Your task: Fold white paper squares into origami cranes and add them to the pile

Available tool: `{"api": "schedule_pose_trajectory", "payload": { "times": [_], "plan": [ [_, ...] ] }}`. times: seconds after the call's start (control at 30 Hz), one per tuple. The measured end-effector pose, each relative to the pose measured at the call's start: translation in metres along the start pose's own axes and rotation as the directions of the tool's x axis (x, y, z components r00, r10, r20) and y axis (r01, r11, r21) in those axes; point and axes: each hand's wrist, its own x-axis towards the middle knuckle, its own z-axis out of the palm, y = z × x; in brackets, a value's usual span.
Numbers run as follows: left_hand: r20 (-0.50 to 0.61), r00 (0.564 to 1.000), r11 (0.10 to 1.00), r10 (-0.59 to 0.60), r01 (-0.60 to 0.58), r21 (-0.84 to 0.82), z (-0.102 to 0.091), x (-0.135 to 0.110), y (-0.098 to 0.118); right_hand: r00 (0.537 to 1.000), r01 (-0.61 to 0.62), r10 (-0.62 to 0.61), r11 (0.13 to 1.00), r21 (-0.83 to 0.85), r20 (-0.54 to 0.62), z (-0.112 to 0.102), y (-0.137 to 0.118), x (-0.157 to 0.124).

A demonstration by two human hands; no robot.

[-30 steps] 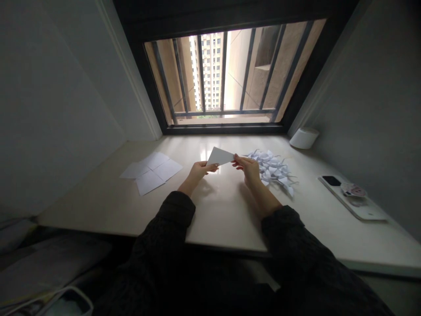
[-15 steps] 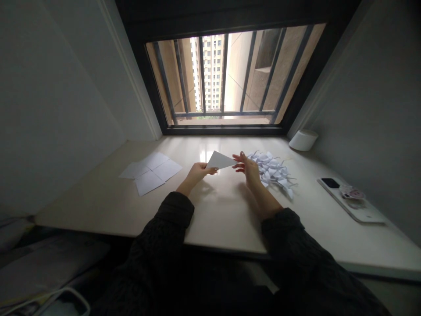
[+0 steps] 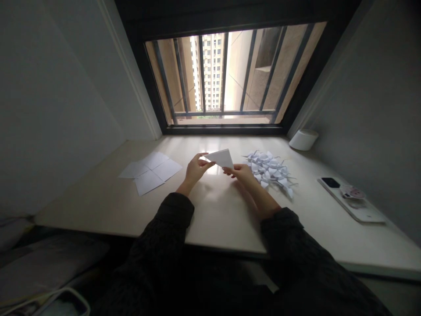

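Observation:
A folded piece of white paper [image 3: 221, 158], roughly triangular, is held above the sill between both hands. My left hand [image 3: 196, 169] pinches its narrow left corner between thumb and fingers. The wider right end is gripped by my right hand [image 3: 241, 172], thumb at the lower corner. Just right of that hand lies a pile of folded white paper pieces [image 3: 270, 169] with thin pointed ends; they look like paper cranes. Several flat square paper sheets [image 3: 154, 171] lie overlapping to the left.
The pale windowsill [image 3: 210, 219] carries everything. A white phone [image 3: 357, 204] with a round grip on its back lies at the right, and a white cylindrical object [image 3: 303, 139] stands in the far right corner. Behind is a barred window [image 3: 220, 79].
The folded paper has been turned, its point now toward the left and its wide end at the right. My right hand has gone from spread fingers to gripping the paper.

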Motion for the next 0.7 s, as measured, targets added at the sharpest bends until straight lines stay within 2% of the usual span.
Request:
{"api": "schedule_pose_trajectory", "payload": {
  "times": [0.1,0.17,0.23,0.37,0.7],
  "plan": [
    [0.039,0.997,0.985,-0.063,0.068,-0.16,0.01,-0.002,-0.003,0.998,-0.033,0.038,0.993,0.11,-0.049,0.005,0.001,0.001],
    [0.097,0.991,0.977,-0.092,0.109,-0.182,0.017,-0.005,-0.005,0.998,-0.038,0.044,0.987,0.153,-0.038,0.008,0.003,0.002],
    [0.109,0.987,0.975,-0.117,0.135,-0.175,0.023,-0.008,-0.005,0.999,-0.032,0.035,0.987,0.158,-0.016,0.011,0.004,0.002],
    [0.046,0.987,0.968,-0.152,0.158,-0.195,0.029,-0.012,-0.003,0.999,-0.033,0.033,0.99,0.134,0.003,0.015,0.003,0.0],
    [-0.066,0.972,0.946,-0.227,0.204,-0.253,0.03,-0.014,-0.002,0.999,-0.038,0.037,0.991,0.128,0.005,0.022,-0.003,-0.006]
  ]
}}
